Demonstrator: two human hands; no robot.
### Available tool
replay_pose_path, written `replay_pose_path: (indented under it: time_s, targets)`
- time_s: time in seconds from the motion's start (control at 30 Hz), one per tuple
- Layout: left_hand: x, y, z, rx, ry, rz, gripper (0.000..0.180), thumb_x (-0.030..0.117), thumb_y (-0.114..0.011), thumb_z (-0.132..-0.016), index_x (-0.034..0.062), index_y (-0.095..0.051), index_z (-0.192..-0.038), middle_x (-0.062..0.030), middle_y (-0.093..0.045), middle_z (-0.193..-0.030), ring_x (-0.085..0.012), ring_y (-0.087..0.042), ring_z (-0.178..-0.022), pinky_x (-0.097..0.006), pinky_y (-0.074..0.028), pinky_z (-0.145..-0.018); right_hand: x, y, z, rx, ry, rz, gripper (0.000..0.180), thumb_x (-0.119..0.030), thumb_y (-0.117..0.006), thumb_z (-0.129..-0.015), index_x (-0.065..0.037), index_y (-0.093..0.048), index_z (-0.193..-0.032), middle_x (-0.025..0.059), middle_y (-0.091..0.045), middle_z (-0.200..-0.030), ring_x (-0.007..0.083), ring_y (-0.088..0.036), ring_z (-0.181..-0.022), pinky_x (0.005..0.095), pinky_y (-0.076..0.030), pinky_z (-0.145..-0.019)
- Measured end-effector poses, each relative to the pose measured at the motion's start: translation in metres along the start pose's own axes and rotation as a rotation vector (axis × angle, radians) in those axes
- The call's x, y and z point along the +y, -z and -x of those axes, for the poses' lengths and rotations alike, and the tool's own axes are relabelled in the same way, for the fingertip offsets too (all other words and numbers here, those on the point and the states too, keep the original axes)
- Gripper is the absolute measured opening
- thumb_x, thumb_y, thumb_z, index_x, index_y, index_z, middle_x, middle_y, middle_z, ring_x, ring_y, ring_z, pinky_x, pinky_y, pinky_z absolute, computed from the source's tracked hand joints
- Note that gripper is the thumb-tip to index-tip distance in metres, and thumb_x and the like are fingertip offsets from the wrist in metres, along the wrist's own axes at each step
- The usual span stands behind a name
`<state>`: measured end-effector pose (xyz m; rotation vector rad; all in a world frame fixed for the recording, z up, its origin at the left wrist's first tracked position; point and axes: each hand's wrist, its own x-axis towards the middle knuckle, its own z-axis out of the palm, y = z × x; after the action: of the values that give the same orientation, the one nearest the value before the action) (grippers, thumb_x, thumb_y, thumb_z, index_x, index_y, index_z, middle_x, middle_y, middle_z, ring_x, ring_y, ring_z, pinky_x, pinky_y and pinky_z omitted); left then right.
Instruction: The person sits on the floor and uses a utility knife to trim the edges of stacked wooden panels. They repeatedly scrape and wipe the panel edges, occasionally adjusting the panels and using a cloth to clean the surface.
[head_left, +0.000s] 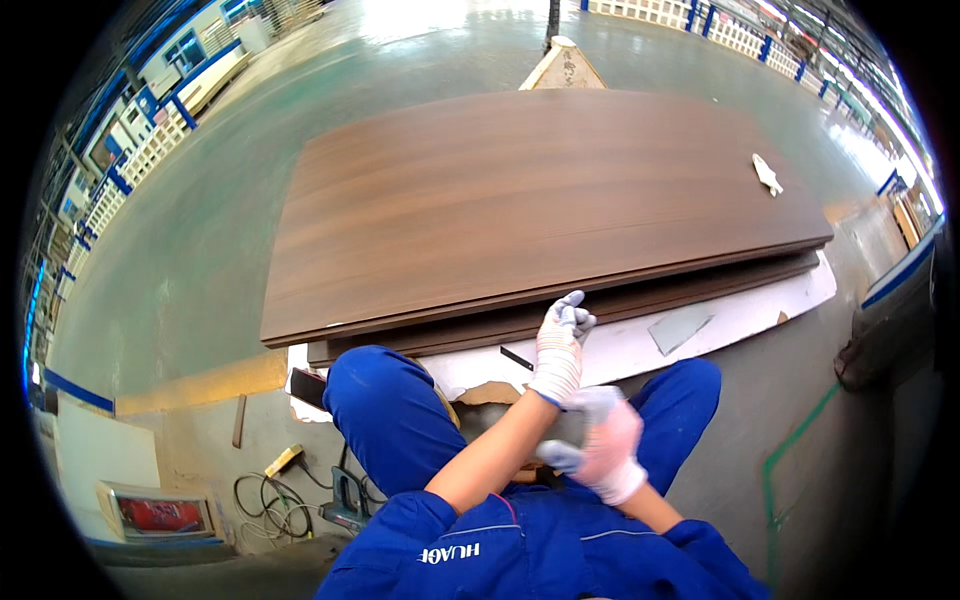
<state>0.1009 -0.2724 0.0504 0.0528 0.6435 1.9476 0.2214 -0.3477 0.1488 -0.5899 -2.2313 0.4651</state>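
Observation:
My left hand (562, 345), in a white work glove with grey fingertips, reaches forward to the near edge of a brown wood-grain panel (540, 200). Its fingers are loosely bent and apart, with nothing seen in them. Closer to my body, my right hand (608, 445) is gloved too and smeared by motion. Its thumb stands away from its fingers, which are beside my left wrist; whether they touch it I cannot tell. The panel lies flat on another brown panel (640, 300), over a white sheet (625, 345). A small black strip (517, 358) is on the sheet.
A small white object (767, 175) rests on the panel's right end. To my left on the floor are a dark green power tool (347, 500), coiled cables (265, 500) and a yellow block (283, 461). Beyond the panel stands a beige wedge-shaped piece (563, 68).

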Motion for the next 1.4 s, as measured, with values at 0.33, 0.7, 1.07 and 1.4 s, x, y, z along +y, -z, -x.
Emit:
replay_pose_path:
  time_s: [0.33,0.7,1.07,1.4]
  targets:
    - [-0.003,0.04,-0.017,0.158,-0.04,-0.204,0.021,0.011,-0.05,-0.095,0.0066,-0.056,-0.114,-0.0018,-0.061,-0.08,-0.0112,-0.06,-0.07,-0.027,-0.054,-0.074,0.037,-0.047,0.011,-0.111,0.067,0.256,0.021,-0.025,-0.064,-0.083,-0.005,-0.057,-0.084,0.0116,-0.057,-0.074,0.0309,-0.057,-0.07,0.0379,-0.046,-0.063]
    - [-0.059,0.039,-0.01,-0.116,-0.101,-0.793,0.013,0.006,-0.051,-0.093,0.0018,-0.055,-0.105,-0.0037,-0.058,-0.095,-0.0096,-0.051,-0.082,-0.022,-0.045,-0.074,0.13,-0.04,0.019,0.121,-1.016,-1.169,0.015,-0.016,-0.054,-0.095,-0.003,-0.056,-0.087,-0.002,-0.055,-0.077,0.0073,-0.048,-0.07,0.0205,-0.041,-0.061]
    - [-0.042,-0.001,0.042,-0.214,0.248,-0.701,0.032,0.005,-0.042,-0.094,-0.0027,-0.054,-0.122,-0.0078,-0.058,-0.121,-0.0147,-0.051,-0.112,-0.025,-0.038,-0.096,0.193,-0.048,-0.024,0.132,-0.682,0.373,0.027,-0.004,-0.055,-0.075,-0.006,-0.049,-0.102,0.0214,-0.064,-0.082,0.0416,-0.061,-0.079,0.046,-0.048,-0.068]
    - [-0.014,0.005,0.044,-0.399,0.248,-0.087,0.028,0.008,-0.055,-0.083,-0.0089,-0.059,-0.105,-0.0168,-0.059,-0.116,-0.0233,-0.054,-0.113,-0.035,-0.038,-0.103,0.205,-0.039,-0.023,0.318,-0.778,-0.477,0.016,-0.017,-0.05,-0.096,-0.005,-0.058,-0.089,0.0,-0.056,-0.072,0.0058,-0.043,-0.056,0.0227,-0.04,-0.051]
